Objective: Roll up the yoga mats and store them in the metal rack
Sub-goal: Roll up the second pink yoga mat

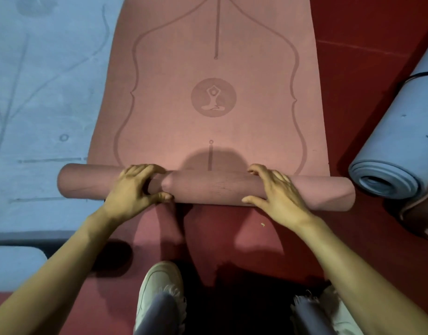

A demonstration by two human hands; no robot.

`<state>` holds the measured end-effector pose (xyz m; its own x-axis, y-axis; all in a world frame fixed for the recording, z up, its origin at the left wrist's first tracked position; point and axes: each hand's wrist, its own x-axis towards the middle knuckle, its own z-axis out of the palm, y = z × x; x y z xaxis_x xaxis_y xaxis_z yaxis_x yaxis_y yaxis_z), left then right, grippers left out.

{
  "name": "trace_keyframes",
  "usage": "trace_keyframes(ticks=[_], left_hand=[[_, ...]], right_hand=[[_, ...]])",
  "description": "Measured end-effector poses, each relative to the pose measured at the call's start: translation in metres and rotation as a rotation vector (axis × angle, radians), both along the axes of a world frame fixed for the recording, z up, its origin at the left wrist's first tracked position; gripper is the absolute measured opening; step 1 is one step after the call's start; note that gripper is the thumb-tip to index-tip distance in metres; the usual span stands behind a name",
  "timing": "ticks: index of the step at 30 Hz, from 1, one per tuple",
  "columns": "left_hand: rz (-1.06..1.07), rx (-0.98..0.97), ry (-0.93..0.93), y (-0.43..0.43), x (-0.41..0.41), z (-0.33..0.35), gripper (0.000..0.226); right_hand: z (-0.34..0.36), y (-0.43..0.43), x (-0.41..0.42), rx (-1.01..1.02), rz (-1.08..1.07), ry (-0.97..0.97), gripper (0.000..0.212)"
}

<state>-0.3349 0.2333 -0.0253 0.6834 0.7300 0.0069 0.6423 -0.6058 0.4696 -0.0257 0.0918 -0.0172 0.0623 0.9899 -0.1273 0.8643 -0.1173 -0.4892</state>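
Rolling the pink yoga mat, early in the roll: only a slim tube built up at the near end, most of the length still flat on the red floor and stretching away, its printed seated-figure emblem and border lines still exposed.

Left hand curled over the tube left of centre, fingers over the far side, thumb tucked against the near side — narrow, gripping the roll. Right hand spread flatter across the top right of centre, fingers splayed wide, pressing rather than clasping. Hands set apart, probably to keep the roll even across its width and stop it coning; pressure downward and forward likely meant to keep the turns tight. Left end of the tube overhanging onto the flat blue mat just beside; right end lying on bare floor.

An already rolled blue mat to the right, near the tube's right end but apart from it, presumably waiting for storage. One white shoe planted behind the roll, suggesting a crouch.

No metal rack in view. Much of the job apparently left: finishing this roll, the flat blue mat, then storing.
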Motion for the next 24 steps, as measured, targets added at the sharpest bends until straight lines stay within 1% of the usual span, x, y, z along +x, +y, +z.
trace_keyframes(ticks=[2,5,7,9,12,15,17,19,22,24], left_hand=[[0.024,-0.01,0.035,0.006,0.001,0.0,0.085],[0.099,0.106,0.131,0.008,0.006,-0.002,0.082],[0.123,0.178,0.171,0.004,0.011,-0.004,0.08],[0.148,0.202,0.118,-0.002,0.013,-0.008,0.073],[0.202,0.158,-0.052,-0.009,0.013,-0.014,0.057],[0.214,0.188,-0.16,-0.011,0.017,-0.02,0.043],[0.219,0.204,-0.176,-0.011,0.018,-0.021,0.044],[0.262,0.189,-0.175,-0.011,0.021,-0.022,0.047],[0.358,0.195,-0.197,-0.008,0.033,-0.021,0.032],[0.352,0.214,-0.202,-0.009,0.044,-0.02,0.024]], right_hand=[[-0.001,0.005,-0.003,0.022,-0.01,-0.032,0.051],[-0.006,0.007,-0.012,-0.01,-0.187,-0.064,0.048],[-0.011,0.005,-0.015,0.067,-0.213,-0.096,0.047],[-0.015,0.004,-0.012,0.113,-0.187,-0.104,0.051],[-0.015,0.006,-0.005,0.091,-0.172,-0.065,0.055],[-0.013,0.007,-0.001,0.076,-0.054,-0.085,0.061],[-0.013,0.008,0.001,0.073,-0.053,-0.026,0.065],[-0.012,0.014,0.005,0.08,-0.09,0.053,0.061],[-0.007,0.029,0.015,0.003,-0.091,0.091,0.056],[-0.002,0.039,0.021,-0.051,-0.073,0.088,0.056]])
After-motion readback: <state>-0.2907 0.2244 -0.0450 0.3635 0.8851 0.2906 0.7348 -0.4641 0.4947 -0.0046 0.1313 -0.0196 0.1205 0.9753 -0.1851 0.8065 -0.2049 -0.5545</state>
